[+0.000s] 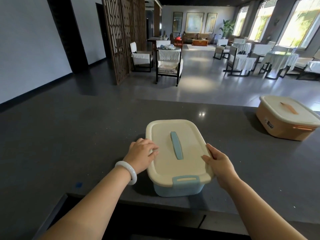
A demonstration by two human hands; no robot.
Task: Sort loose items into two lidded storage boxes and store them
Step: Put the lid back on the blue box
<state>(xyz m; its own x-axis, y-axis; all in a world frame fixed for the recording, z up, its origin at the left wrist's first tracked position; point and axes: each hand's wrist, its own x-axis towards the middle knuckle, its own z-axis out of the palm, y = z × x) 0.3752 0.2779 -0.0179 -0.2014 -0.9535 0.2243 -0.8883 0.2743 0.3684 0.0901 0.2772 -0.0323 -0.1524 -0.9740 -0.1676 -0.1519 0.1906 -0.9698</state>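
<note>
Counter [69,135], left hand [141,153] and right hand [220,165] grip lidded blue box [178,187], lidded orange box [284,125] apart

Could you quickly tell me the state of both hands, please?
Left hand: grips the cream lid, left edge.
Right hand: grips the cream lid, right edge.

Boxes: two, each lidded: blue box [166,163], orange box [285,118]. Hands: two: left hand [142,155], right hand [220,163]. Bangle [127,172]: one. Counter [86,135]: one. Wall pictures [194,22]: three.

I can read just one small label [269,125] on the orange box [280,131] — maybe "Bear" — it's blurry.
</note>
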